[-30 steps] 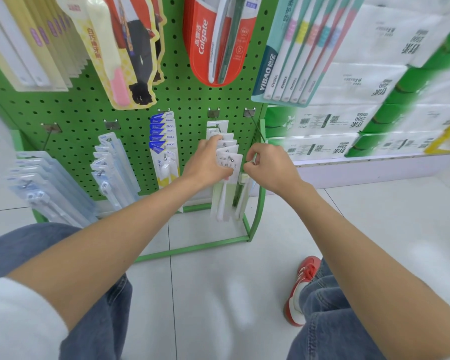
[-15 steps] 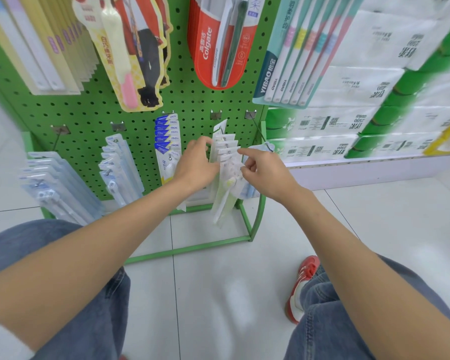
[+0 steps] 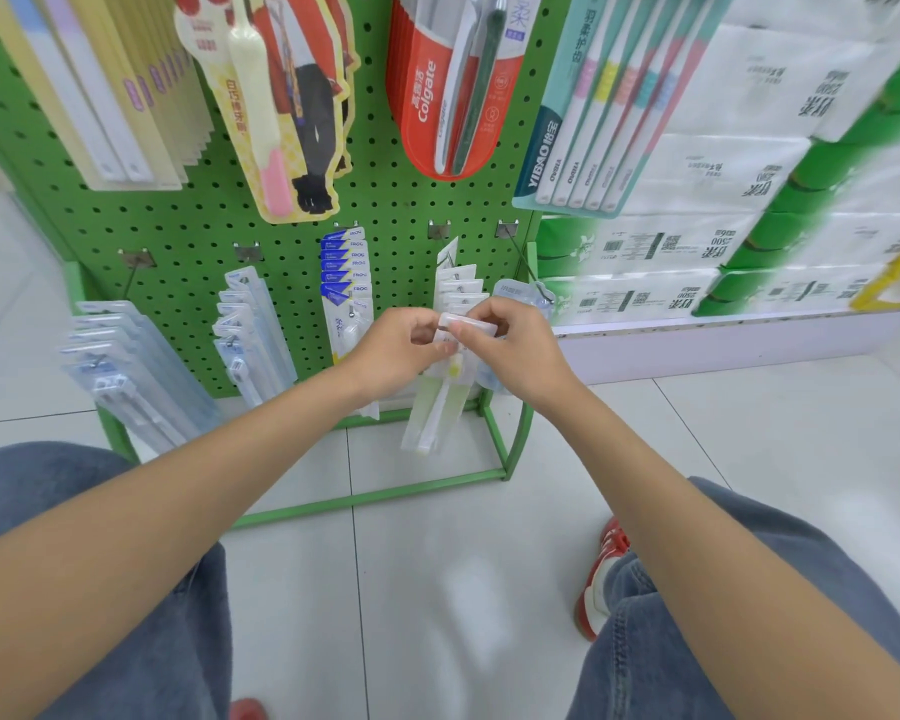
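Toothbrush pack (image 3: pixel 434 407) hangs between our two hands, low in the middle of the green pegboard (image 3: pixel 188 226), its lower end slanting down and left above the rack's base frame (image 3: pixel 375 493). At the far left, clear blister packs (image 3: pixel 126 356) fan off a hook at the rack's edge, their contents too blurred to read. A second clear row (image 3: pixel 250 330) follows, then blue-topped packs (image 3: pixel 346 272), partly behind our left hand (image 3: pixel 396 350). That hand pinches the pack's white top card with curled fingers, and our right hand (image 3: pixel 510 350) pinches the same card from the other side; the two nearly touch. They hide the hook's tip, so we cannot tell whether the card is on it. White cards (image 3: pixel 458 288) hang on that hook behind our fingers, and a bluish pack (image 3: pixel 515 293) shows only its top. Further right, stacked tissue packs (image 3: pixel 697 252) run out of view. Open tiled floor (image 3: pixel 437 589) lies between our knees, a red shoe (image 3: pixel 601 579) at its right.
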### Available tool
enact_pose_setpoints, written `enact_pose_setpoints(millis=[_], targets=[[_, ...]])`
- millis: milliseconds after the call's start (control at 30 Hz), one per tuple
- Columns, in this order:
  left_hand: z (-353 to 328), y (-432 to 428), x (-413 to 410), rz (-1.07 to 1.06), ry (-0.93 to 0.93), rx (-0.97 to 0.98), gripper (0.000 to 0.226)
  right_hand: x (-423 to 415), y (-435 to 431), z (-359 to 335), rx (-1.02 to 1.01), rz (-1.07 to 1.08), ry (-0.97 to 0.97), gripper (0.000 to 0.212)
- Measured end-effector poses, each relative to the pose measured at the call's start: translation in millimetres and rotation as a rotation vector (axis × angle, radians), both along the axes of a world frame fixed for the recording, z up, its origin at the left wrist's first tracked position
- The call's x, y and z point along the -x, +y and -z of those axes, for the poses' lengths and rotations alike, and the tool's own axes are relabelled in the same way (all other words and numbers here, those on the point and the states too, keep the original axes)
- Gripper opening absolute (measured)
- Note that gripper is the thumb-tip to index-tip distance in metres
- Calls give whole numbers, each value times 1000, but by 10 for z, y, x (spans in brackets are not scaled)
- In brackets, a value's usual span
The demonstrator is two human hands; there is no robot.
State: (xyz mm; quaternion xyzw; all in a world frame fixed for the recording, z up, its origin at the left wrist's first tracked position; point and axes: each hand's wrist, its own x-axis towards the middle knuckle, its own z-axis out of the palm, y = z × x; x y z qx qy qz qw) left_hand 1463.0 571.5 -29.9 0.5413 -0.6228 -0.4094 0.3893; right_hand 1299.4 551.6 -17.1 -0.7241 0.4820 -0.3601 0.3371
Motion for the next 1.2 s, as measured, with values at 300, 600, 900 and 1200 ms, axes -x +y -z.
enact_pose_setpoints(millis=[300, 600, 900, 1200], targets=[[-94, -33, 30, -169, 293, -128, 9, 53, -31, -3, -195, 4, -145, 29], [-224, -45, -34, -352, 492, -231, 4, 36, -10, 212, -452, -163, 56, 34], [-356, -73, -140, -468, 554, -221, 5, 44, 70, 434, -663, -359, 255, 61], [-347, -118, -170, -506, 520, -147, 5, -6, 190, 357, -607, -402, 294, 43]])
